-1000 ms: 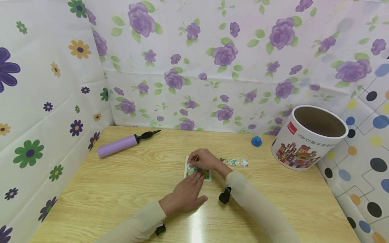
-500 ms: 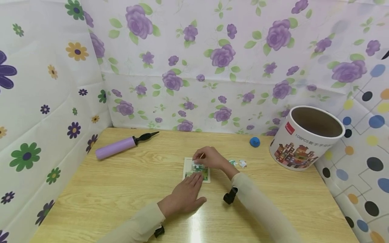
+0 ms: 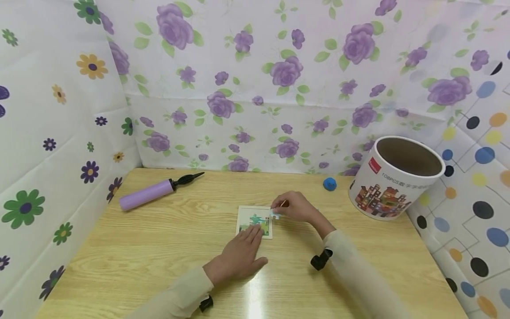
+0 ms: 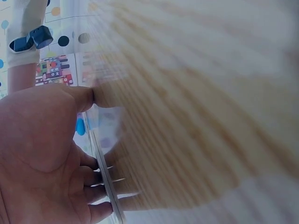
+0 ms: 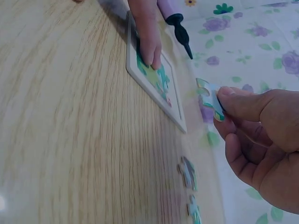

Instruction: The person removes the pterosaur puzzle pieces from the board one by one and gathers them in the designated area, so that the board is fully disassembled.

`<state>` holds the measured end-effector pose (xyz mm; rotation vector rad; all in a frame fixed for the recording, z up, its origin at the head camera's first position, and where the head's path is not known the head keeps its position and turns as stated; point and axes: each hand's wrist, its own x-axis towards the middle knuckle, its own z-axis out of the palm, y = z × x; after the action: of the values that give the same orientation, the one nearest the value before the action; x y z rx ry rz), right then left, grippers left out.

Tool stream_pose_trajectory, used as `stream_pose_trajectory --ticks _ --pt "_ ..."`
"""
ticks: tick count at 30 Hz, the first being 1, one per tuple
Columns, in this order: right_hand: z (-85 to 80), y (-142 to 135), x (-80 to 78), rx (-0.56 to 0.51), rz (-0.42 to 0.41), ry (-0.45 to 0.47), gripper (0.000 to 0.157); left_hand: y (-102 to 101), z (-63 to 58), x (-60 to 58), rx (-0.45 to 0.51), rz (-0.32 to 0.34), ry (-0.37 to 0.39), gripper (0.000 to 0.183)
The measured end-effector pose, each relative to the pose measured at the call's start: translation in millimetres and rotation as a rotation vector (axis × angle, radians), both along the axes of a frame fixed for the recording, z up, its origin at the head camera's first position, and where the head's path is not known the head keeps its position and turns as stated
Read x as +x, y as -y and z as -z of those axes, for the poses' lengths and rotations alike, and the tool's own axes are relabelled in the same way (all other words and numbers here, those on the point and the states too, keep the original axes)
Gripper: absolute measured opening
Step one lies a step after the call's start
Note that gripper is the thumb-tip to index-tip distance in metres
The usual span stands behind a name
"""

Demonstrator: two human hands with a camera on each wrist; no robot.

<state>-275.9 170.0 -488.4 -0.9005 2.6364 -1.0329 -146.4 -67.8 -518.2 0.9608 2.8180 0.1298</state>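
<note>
A small jigsaw puzzle in a pale frame lies on the table, its picture partly filled with green and teal pieces. My left hand rests its straight fingers across the near part of it, hiding some of the picture; in the left wrist view the fingertips are at the frame's edge. Off the frame's far right corner, my right hand pinches a light blue puzzle piece between thumb and forefinger. Two loose puzzle pieces show in the right wrist view, one nearer the frame and another beyond it.
A purple hand pump with a black nozzle lies at the back left. Toward the back right are a small blue object and a large white printed bucket. Patterned cloth walls in the table's back and sides.
My right hand has moved right, from over the framed puzzle to beside its far right corner, with the piece in its fingers. More of the picture shows. My left hand stays on the puzzle.
</note>
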Motion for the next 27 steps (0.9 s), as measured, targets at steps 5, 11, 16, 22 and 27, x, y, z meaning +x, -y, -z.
stream_pose_trajectory --ticks 5,11,16,22,27 --pt "-0.1 -13 3.5 0.013 0.013 -0.01 0.008 0 -0.9 -1.3 0.005 -0.007 0.013 0.081" --pt "6.6 -26 8.8 0.052 0.045 -0.005 0.006 0 -0.6 -0.7 0.008 -0.006 0.014 0.081" --pt "16.0 -30 10.4 0.056 0.071 0.007 0.006 0 -0.2 0.3 0.002 -0.004 0.004 0.08" --pt "25.4 -31 10.6 0.079 0.088 0.023 0.007 0 0.4 0.9 -0.005 -0.002 -0.004 0.08" --pt "30.2 -32 10.9 0.103 0.099 0.013 0.007 0 0.4 1.5 -0.012 0.001 -0.019 0.08"
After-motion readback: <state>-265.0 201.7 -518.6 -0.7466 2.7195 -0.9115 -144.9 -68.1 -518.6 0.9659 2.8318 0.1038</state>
